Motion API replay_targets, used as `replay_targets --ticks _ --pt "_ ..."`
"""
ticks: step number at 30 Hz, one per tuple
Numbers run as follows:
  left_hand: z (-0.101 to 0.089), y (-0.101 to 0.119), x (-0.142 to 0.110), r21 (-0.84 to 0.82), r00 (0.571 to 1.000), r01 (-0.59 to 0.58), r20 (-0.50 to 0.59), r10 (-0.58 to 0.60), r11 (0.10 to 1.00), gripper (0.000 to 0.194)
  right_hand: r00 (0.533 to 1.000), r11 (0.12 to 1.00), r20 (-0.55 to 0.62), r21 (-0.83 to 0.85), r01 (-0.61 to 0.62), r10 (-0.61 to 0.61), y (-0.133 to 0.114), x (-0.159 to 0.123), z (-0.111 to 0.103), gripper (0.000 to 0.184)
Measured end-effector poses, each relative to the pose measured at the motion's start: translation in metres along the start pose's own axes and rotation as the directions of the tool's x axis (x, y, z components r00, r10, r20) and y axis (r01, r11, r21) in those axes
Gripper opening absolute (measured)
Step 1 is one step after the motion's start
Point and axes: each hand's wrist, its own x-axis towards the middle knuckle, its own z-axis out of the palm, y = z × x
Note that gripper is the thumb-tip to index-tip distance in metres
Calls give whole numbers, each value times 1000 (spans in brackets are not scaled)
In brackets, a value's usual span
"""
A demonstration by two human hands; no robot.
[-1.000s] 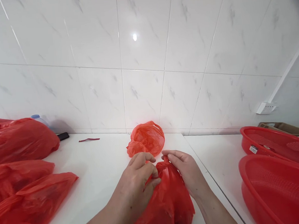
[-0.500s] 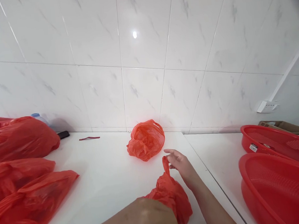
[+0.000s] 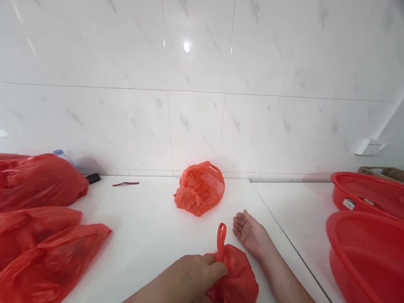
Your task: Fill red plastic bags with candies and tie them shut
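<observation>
A small red plastic bag (image 3: 235, 279) sits at the near edge of the white counter (image 3: 148, 230), one twisted handle loop sticking up. My left hand (image 3: 191, 287) is closed around the bag's top on its left side. My right hand (image 3: 251, 234) rests on the counter just right of the bag, palm up, fingers loosely apart, holding nothing. A second, crumpled red bag (image 3: 199, 188) lies farther back near the tiled wall.
Three large filled red bags (image 3: 40, 271) are stacked at the left. Two red plastic baskets (image 3: 381, 249) stand at the right, with a cardboard box (image 3: 396, 176) behind. A black object (image 3: 92, 178), a bottle cap (image 3: 59, 154) and a red strip (image 3: 125, 183) lie by the wall.
Both hands were pinching the bag's top; my right hand has let go of the handle and dropped onto the counter. My left hand slid lower and now grips the bag.
</observation>
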Motion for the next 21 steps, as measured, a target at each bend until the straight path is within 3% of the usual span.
replay_targets --ticks 2,4,6,8,11,15,18,19,21 --pt "-7 -3 -9 10 996 -10 -83 10 1000 30 999 999 17 1 -38 38 0 -1 -1 11" --pt "-21 -7 -22 5 976 -6 -219 7 1000 39 996 997 32 -6 -78 78 0 1 -6 8" --pt "-38 -14 -38 -5 935 38 -354 -37 999 49 996 996 -15 -22 -85 85 1 7 -15 7" --pt "-54 -24 -56 -19 864 137 -487 -129 990 53 995 994 -26 -36 -102 101 3 15 -25 8" --pt "-72 -45 -87 -46 679 339 -679 -279 940 57 991 990 -18 -49 -130 130 6 23 -36 14" --pt "-85 -68 -136 -87 327 589 -883 -335 803 52 993 990 -20 -75 -119 118 7 23 -37 17" --pt "-83 -78 -173 -173 69 761 -937 -343 625 39 992 991 -55 -68 -118 114 7 19 -30 16" --pt "-79 -82 -185 -191 20 802 -938 -346 566 38 992 991 -59 -70 -112 108 6 18 -27 16" --pt "-63 -94 -203 -196 -26 875 -932 -361 442 43 994 992 -58 -80 -93 89 6 16 -22 17"
